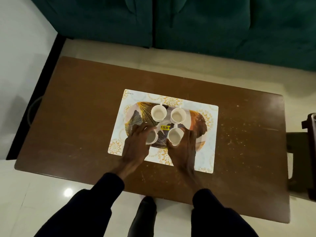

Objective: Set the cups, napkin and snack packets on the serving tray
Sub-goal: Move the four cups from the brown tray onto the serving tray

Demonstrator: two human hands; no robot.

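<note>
An oval serving tray [198, 124] with a gold leaf pattern and a yellow price sticker [165, 127] lies on a white placemat [212, 151]. Several white cups of pale tea stand on it. Two are at the back: one on the left [158, 113], one on the right [178, 115]. My left hand [136, 142] wraps around the front left cup [151, 138] and covers most of it. My right hand [183, 147] grips the front right cup [174, 136] from the side. No napkin or snack packet is in view.
The placemat sits mid-way on a scratched brown wooden table [77, 117]. A green sofa [188, 23] stands behind it. A dark object [307, 159] is at the table's right end. White tiled floor surrounds the table.
</note>
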